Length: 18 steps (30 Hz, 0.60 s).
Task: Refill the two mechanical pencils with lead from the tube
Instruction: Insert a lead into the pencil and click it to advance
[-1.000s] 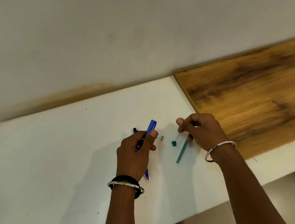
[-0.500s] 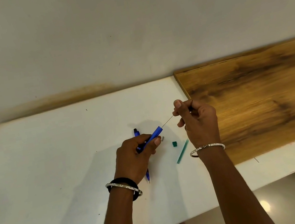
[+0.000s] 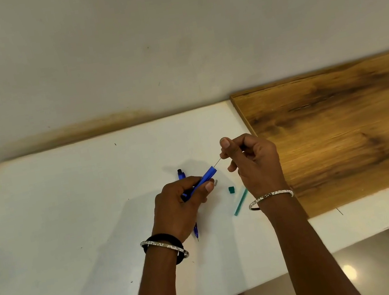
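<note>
Lead (image 3: 217,162), 1 thin stick, runs from the right grip (image 3: 253,163) down to the raised rear end of the blue pencil (image 3: 206,177), above and left of the green lead tube (image 3: 240,202). The right grip pinches the lead between thumb and forefinger. The left grip (image 3: 180,207) is closed around the tilted blue pencil. The lead tube lies flat on the white bench (image 3: 69,208). A green cap (image 3: 231,190) sits just left of the tube. A 2nd blue pencil (image 3: 181,175) lies further left, partly under the left grip.
</note>
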Each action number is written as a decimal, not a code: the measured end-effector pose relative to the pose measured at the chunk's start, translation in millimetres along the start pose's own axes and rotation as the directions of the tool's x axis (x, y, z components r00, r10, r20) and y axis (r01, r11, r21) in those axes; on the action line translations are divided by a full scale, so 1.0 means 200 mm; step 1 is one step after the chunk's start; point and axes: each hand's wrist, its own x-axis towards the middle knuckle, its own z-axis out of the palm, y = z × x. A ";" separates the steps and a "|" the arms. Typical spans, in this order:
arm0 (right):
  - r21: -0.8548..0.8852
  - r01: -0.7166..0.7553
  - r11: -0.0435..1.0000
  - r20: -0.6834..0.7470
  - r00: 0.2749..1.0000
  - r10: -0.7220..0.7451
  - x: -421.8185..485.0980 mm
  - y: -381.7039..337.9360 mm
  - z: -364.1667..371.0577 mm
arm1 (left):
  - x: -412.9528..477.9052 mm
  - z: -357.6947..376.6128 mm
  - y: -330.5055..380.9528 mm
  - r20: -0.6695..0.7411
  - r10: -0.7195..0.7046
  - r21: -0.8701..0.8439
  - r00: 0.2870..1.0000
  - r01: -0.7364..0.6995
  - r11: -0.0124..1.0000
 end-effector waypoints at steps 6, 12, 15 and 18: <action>-0.085 0.026 0.996 0.197 0.980 -0.009 -0.03 0.00 0.03 | 0.00 -0.02 -0.01 -0.034 0.018 -0.002 0.999 -0.018 1.000; -0.170 -0.028 0.985 0.068 0.997 0.040 0.00 0.04 0.01 | 0.01 -0.04 -0.02 -0.070 0.002 -0.062 0.998 -0.006 0.998; -0.435 -0.017 0.900 0.086 0.994 0.060 0.00 0.10 -0.01 | 0.02 -0.04 -0.02 -0.100 -0.010 -0.075 0.995 0.002 0.997; -0.520 -0.015 0.854 0.156 0.981 0.112 -0.02 0.12 0.01 | 0.02 -0.04 -0.03 -0.112 -0.015 -0.081 0.994 0.006 0.997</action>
